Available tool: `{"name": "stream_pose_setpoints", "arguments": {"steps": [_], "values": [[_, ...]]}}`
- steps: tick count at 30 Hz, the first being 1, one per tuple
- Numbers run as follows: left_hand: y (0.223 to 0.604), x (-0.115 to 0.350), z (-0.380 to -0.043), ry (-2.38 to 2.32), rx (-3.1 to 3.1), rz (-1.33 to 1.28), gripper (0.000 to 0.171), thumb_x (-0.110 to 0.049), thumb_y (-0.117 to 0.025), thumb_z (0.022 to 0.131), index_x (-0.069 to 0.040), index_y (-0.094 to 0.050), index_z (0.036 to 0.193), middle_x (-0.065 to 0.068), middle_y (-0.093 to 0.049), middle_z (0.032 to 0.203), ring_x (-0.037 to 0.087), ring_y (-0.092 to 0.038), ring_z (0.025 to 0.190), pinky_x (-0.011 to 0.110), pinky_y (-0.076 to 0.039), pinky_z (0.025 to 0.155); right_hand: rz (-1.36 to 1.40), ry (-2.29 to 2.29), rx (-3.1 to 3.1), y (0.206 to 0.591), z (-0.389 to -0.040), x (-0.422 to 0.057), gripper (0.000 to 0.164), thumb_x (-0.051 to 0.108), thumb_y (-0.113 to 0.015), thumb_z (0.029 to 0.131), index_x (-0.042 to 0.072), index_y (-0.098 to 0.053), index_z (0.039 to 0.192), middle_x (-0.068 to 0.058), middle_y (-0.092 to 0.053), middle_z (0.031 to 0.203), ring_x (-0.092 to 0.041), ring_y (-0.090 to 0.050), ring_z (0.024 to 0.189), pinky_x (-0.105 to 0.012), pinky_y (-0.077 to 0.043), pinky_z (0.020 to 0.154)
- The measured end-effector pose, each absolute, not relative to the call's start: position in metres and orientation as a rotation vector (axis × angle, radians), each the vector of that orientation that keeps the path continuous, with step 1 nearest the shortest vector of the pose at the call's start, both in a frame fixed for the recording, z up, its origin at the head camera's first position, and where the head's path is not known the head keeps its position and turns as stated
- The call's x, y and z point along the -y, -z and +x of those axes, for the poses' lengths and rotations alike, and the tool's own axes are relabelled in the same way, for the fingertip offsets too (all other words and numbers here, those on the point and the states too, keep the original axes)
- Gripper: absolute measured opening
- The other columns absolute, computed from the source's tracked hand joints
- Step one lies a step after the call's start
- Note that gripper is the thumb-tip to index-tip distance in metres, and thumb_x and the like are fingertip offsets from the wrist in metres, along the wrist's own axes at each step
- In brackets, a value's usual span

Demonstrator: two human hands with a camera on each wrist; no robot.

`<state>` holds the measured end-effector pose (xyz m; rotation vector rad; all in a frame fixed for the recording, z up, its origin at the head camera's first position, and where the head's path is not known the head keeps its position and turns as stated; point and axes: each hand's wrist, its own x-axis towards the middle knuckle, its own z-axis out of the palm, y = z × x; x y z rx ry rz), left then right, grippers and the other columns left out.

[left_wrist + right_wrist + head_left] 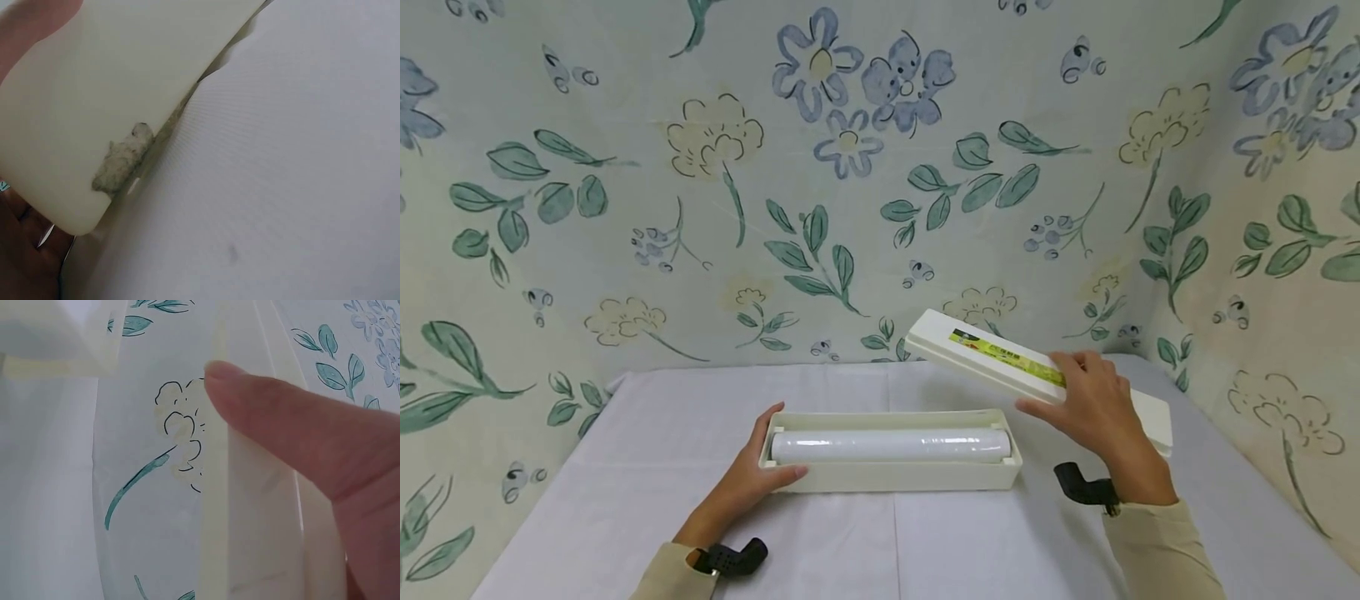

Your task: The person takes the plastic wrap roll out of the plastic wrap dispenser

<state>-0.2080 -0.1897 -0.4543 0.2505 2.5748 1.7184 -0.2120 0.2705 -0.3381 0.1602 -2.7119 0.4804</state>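
Note:
A long cream-white box [895, 477] lies lidless on the table, with a roll of shiny white film [891, 446] inside. My left hand [748, 475] grips its left end, thumb on the front wall and fingers behind the end. In the left wrist view, a rough grey patch [124, 161] marks the box wall [119, 69] near its lower edge. My right hand [1097, 408] holds the white lid [973, 360], which bears a yellow-green label [1007, 358]. The lid is raised behind and right of the box, its left end tilted up. My right thumb [269, 412] presses along the lid's edge [256, 506].
A white cloth [700, 400] covers the table. Flower-patterned fabric [865, 208] hangs behind it and along the right side. A black wrist device [741, 557] sits on the left wrist, and another black device [1084, 485] on the right.

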Motion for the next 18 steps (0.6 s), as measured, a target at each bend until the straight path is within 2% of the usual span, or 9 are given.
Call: {"name": "stream_pose_setpoints", "arguments": {"steps": [9, 18], "values": [[0.4569, 0.1911, -0.2090, -1.724, -2.588, 0.276, 0.100, -0.030, -0.082, 0.075, -0.032, -0.017, 0.150, 0.008, -0.045, 0.136, 0.028, -0.049, 0.116, 0.049, -0.043, 0.095, 0.171, -0.483, 2.716, 0.3381, -0.2125, -0.2711, 0.089, 0.047, -0.084, 0.069, -0.004, -0.047, 0.132, -0.029, -0.043, 0.118, -0.044, -0.038, 0.101, -0.060, -0.031, 0.082], [0.4585, 0.1912, -0.2097, -1.721, -2.591, 0.277, 0.100, -0.030, -0.082, 0.075, -0.032, -0.017, 0.150, 0.009, -0.045, 0.136, 0.028, -0.049, 0.116, 0.049, -0.043, 0.095, 0.145, -0.479, 2.701, 0.3399, -0.2138, -0.2721, 0.087, 0.046, -0.085, 0.067, -0.003, -0.049, 0.131, -0.027, -0.044, 0.122, -0.044, -0.037, 0.102, -0.062, -0.030, 0.081]]}}
